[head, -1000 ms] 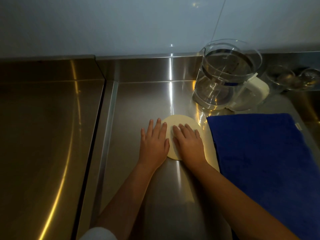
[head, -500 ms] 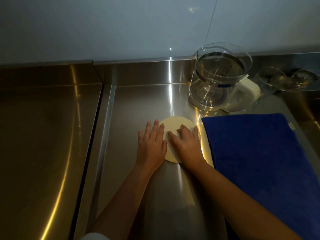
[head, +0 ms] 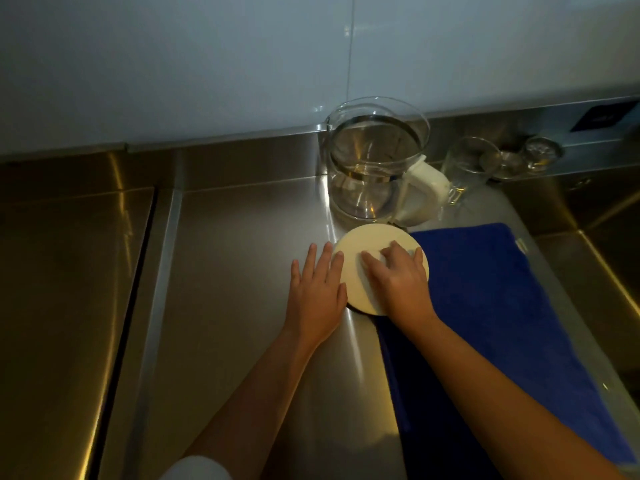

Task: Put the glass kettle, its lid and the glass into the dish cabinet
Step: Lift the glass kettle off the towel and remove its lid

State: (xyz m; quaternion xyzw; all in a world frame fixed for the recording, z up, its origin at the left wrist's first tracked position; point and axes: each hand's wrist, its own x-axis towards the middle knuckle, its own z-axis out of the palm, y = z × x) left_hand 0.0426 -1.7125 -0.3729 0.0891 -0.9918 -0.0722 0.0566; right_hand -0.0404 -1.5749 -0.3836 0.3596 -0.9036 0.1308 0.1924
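The round cream lid [head: 367, 244] lies on the steel counter in front of the glass kettle [head: 367, 174], which stands upright by the back wall with its white handle to the right. My right hand [head: 398, 278] rests on the lid with curled fingers gripping it. The lid's near edge shows a dark gap beneath it and overlaps the towel's corner. My left hand [head: 318, 289] lies flat on the counter, fingers apart, its fingertips at the lid's left edge. A clear drinking glass [head: 467, 168] stands just right of the kettle's handle.
A blue towel [head: 502, 306] covers the counter to the right of my hands. More small glassware [head: 540, 154] sits at the back right. A steel panel [head: 69, 271] lies left of a seam, and a recessed steel basin [head: 606, 237] is at the far right.
The lid has shifted right, onto the towel's corner, and its near edge has come up. My right hand's fingers have curled around it. My left hand stays flat.
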